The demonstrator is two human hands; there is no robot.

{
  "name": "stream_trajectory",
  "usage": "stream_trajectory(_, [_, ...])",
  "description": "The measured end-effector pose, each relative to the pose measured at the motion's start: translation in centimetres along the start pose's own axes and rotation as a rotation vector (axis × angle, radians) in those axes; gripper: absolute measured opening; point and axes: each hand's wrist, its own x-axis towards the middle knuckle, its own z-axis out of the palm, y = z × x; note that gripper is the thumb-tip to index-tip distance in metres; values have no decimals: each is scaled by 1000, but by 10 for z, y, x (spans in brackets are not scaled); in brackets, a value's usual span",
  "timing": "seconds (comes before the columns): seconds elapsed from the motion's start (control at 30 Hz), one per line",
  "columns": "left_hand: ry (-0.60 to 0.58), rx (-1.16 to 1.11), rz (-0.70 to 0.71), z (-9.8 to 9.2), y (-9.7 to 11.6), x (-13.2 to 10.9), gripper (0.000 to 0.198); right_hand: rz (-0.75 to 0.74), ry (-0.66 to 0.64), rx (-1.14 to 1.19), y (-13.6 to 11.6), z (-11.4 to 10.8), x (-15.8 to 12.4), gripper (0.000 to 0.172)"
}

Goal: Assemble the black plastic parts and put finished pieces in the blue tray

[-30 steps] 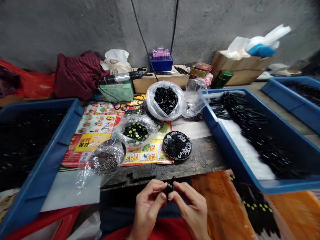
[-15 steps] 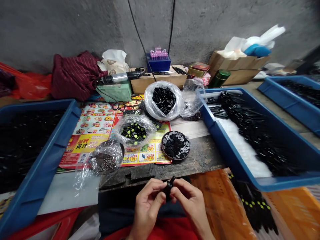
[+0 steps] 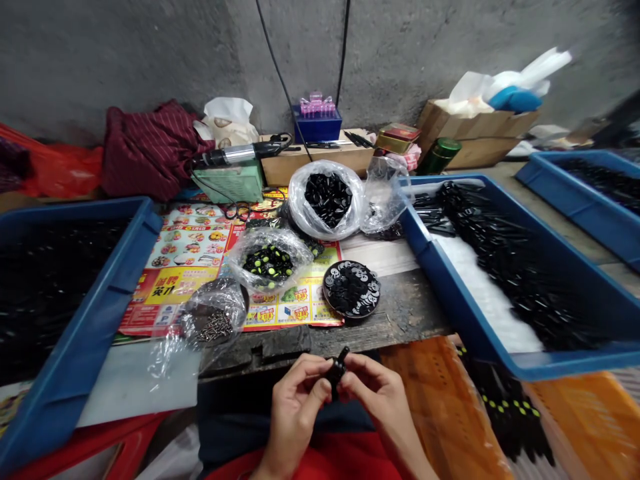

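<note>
Sitting between left fingers (image 3: 319, 393) and right fingers (image 3: 357, 385) — a black clip (image 3: 338, 367), perhaps.

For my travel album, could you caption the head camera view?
Left hand and right hand hold a black piece before a worktable of bagged parts.

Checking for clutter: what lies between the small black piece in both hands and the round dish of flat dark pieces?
In the head view, a strip of worn, dark wooden bench separates piece and dish.

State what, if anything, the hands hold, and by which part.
The left hand and right hand pinch a small, glossy black piece by opposite sides, its narrow tip protruding.
</note>
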Motion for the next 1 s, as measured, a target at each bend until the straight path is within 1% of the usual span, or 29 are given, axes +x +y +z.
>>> stream_trajectory(0.07, [3,-17,-20,1,0,0,13,-50,10,-64,1,0,-2,25])
stream_trajectory(0.2, [-1,-69,-49,2,-1,-1,14,-227,66,-305,-9,3,-6,15])
stream_trajectory(0.27, [3,-79,-64,3,0,-2,14,-263,53,-388,-15,4,-8,16])
stream_trajectory(0.3, [4,-82,-70,3,0,-2,14,-258,32,-400,-18,5,-8,18])
stream_trajectory(0.47, [1,-99,-82,4,0,-4,16,-155,-30,-264,-22,7,-9,31])
stream_trajectory(0.57, [10,-88,-86,4,0,-4,16,-131,-33,-196,-18,6,-6,26])
stream_trajectory(0.63, [13,-73,-79,4,-1,-4,16,-109,4,-126,-15,5,-4,22])
stream_trajectory(0.73, [22,-52,-61,3,-2,-3,16,-79,80,-47,-10,3,-2,27])
stream_trajectory(0.9, [46,-54,-54,3,-2,-1,14,-47,77,-44,-7,3,-2,26])
stream_trajectory(1.0, [51,-79,-70,4,-1,0,16,-95,140,-88,-10,7,-5,26])
